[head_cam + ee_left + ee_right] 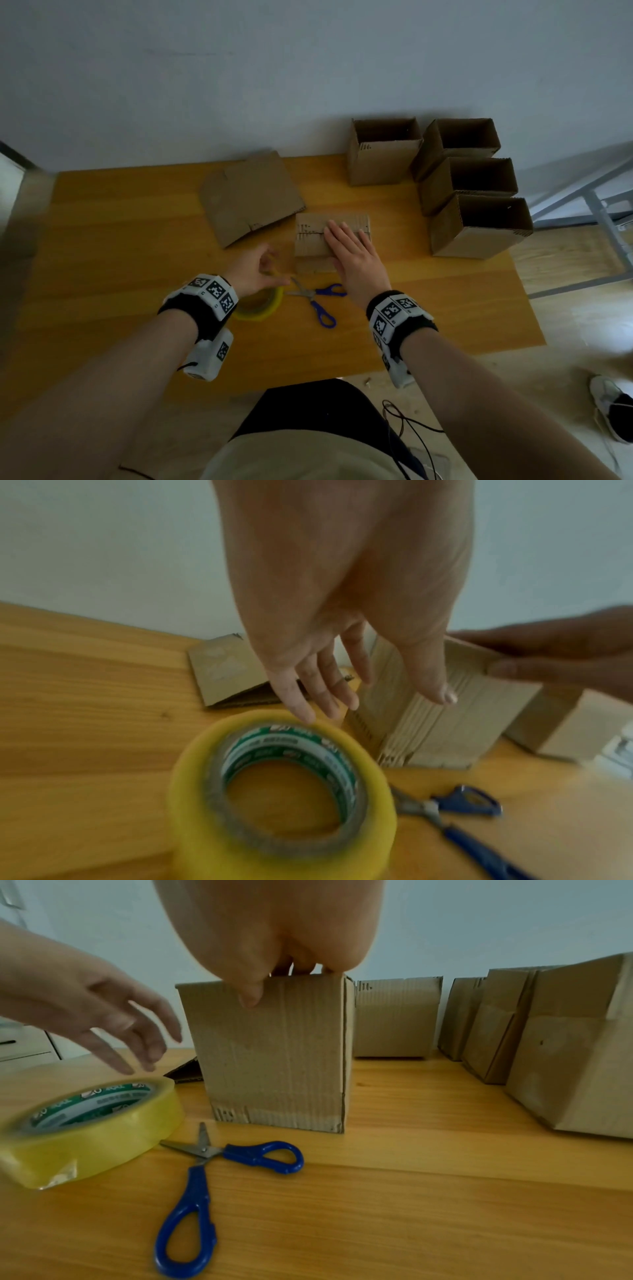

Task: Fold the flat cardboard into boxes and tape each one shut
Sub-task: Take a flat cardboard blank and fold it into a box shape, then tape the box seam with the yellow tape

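A small cardboard box (310, 240) (277, 1056) stands mid-table with its top flaps folded shut. My right hand (346, 246) lies flat on those flaps with straight fingers, and its thumb (251, 996) hangs over the front face. My left hand (260, 270) (325, 691) hovers with spread fingers just above a yellow tape roll (263, 306) (281, 791) and holds nothing. The roll lies flat on the table, left of the box. A flat cardboard sheet (250, 198) lies behind it.
Blue-handled scissors (317, 298) (205, 1164) lie in front of the box, right of the tape. Several open-topped boxes (469, 181) stand at the back right, near the table's right edge (527, 291). A wall runs along the far side.
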Tool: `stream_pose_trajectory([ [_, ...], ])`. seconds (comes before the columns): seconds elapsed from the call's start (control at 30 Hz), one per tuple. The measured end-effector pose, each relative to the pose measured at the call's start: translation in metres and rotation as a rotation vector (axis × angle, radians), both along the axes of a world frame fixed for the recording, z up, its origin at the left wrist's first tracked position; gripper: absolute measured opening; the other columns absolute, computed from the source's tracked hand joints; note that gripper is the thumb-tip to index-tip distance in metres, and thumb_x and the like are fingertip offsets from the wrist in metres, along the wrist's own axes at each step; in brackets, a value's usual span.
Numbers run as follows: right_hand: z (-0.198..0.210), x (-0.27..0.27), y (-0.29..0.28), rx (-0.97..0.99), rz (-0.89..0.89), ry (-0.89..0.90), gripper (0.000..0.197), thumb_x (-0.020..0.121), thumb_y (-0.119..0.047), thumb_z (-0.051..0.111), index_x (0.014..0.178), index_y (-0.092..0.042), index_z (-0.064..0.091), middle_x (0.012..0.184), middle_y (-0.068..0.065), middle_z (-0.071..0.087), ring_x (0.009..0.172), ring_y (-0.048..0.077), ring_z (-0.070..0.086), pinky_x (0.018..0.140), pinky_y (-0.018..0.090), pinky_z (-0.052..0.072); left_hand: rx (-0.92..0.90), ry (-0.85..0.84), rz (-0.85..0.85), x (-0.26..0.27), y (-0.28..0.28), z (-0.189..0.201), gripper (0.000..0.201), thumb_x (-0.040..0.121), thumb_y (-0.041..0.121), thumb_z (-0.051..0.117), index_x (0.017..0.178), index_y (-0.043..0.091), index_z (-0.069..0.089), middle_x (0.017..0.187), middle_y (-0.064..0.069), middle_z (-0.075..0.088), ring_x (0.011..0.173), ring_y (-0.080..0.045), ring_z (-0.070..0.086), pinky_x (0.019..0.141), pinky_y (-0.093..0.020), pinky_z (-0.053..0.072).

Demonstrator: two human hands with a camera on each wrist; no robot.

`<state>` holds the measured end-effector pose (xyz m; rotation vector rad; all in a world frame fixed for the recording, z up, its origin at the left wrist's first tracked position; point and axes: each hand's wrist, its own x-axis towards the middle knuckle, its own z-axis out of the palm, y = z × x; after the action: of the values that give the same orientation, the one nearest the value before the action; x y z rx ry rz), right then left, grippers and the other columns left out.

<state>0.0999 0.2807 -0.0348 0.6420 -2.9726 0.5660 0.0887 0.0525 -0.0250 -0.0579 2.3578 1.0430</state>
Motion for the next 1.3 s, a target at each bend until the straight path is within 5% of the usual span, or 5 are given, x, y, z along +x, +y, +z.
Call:
stream_pose_trajectory([
  [0.3,0.000,-0.001,-0.001,0.004,-0.017,-0.038,0.051,0.098,-0.009,0.046,0.147,-0.012,0.032,0.155,0.003,0.027,0.145,0.020,0.020,0.119,0.036,0.006,-0.186,-0.124,-0.267,0.040,-0.012,-0.025,0.055,0.071,0.021,0.081,0.116,0.023,0.050,0.119,0.004,0.052,0.110,-0.017,0.052,0.092,-0.033,0.047],
  [0.5,0.001,-0.001,0.000,-0.009,-0.019,-0.050,0.053,0.097,-0.009,0.048,0.147,-0.013,0.032,0.155,0.003,0.028,0.145,0.020,0.021,0.119,0.037,0.008,-0.363,-0.001,-0.481,0.049,-0.017,-0.025,0.054,0.085,0.012,0.064,0.123,0.034,0.033,0.113,-0.009,0.061,0.096,-0.027,0.062,0.075,-0.046,0.055],
  [0.77,0.010,-0.001,-0.003,0.024,-0.022,-0.119,0.054,0.098,-0.011,0.044,0.149,-0.016,0.026,0.158,-0.001,0.021,0.146,0.018,0.015,0.118,0.033,0.003,-0.177,0.149,-0.257,0.034,-0.011,0.008,0.041,0.086,0.011,0.062,0.124,0.018,0.049,0.129,-0.005,0.056,0.119,-0.020,0.053,0.092,-0.032,0.048],
  [0.97,0.026,-0.003,-0.004,0.105,-0.001,-0.142,0.054,0.098,-0.016,0.045,0.149,-0.017,0.027,0.157,-0.001,0.023,0.144,0.019,0.019,0.117,0.035,0.011,0.071,0.159,0.023,0.005,-0.018,0.057,0.027,0.083,0.009,0.068,0.110,0.012,0.061,0.112,-0.004,0.064,0.102,-0.011,0.058,0.078,-0.018,0.045],
  [1.3,0.042,-0.012,-0.012,-0.086,-0.113,-0.373,0.047,0.097,-0.022,0.047,0.143,-0.017,0.041,0.152,-0.005,0.031,0.136,0.022,0.032,0.115,0.037,0.025,0.001,0.127,-0.159,-0.039,-0.007,0.132,0.027,0.079,0.011,0.072,0.104,0.017,0.064,0.095,0.003,0.066,0.094,-0.017,0.064,0.081,-0.028,0.051],
])
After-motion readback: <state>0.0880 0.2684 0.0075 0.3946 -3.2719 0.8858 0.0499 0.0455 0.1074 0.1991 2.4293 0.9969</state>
